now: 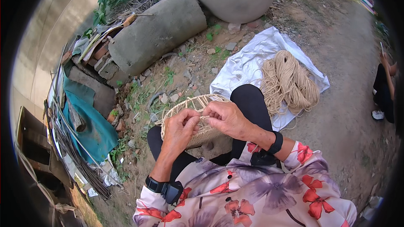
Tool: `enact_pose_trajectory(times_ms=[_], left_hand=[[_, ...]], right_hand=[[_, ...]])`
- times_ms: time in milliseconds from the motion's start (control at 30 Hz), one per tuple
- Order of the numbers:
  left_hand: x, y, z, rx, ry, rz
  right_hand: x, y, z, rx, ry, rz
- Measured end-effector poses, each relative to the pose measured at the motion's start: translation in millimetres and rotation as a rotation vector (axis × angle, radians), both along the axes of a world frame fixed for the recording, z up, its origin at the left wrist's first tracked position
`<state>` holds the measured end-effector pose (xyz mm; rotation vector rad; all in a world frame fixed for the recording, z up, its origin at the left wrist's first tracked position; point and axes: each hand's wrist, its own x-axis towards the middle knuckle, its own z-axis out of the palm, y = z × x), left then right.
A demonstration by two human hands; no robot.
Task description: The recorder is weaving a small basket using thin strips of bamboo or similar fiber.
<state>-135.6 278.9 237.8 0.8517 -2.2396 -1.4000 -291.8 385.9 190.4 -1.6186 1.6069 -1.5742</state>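
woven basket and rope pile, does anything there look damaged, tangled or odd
The rope pile on the white sheet looks untidy: its left side lies in loose, tangled loops, unlike the bundled rest. Nothing on the woven basket looks plainly damaged, though the left hand and right hand cover part of it.

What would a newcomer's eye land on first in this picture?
Probably the left hand and right hand, pinched close together at a pale woven basket near the middle, between the person's knees. Next comes the big heap of tan rope on a white sheet, up and to the right. The teal cloth on the left also stands out against the dull ground.
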Motion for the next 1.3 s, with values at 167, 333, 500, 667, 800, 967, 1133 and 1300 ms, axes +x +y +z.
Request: enact_pose_trajectory(times_ms=[167, 333, 500, 667, 800, 967, 1133, 1300], left_hand=[[4.6, -5.1, -5.9, 0.118, 0.06, -0.02], [0.2, 1.4, 7.4, 0.198, 0.047, -0.093], [-0.9, -4.6, -16.9, -0.225, 0.119, -0.108], [0.6, 5.0, -15.6, -0.388, 0.093, -0.055], [8.2, -10.4, -13.9, -0.341, -0.009, -0.125], [11.0, -15.4, -8.3, -0.253, -0.115, -0.114], [6.6, -18.2, -19.1, 0.001, 0.049, -0.096], [13.0, -13.2, -8.2, -0.062, -0.039, -0.102]], right_hand=[[0.9, -6.6, 0.2, -0.138, 0.078, -0.003], [-2.0, -4.1, -2.7, -0.167, 0.08, -0.028], [-0.7, -18.0, -23.0, -0.025, 0.114, -0.111], [-5.9, -29.5, -24.9, 0.058, -0.021, 0.002], [3.8, -23.2, -19.2, -0.158, 0.17, -0.076], [5.6, -12.0, -6.9, -0.254, 0.105, -0.038], [2.4, -9.7, -7.5, -0.219, 0.056, 0.036], [10.8, -22.5, -16.0, -0.067, 0.147, -0.121]])
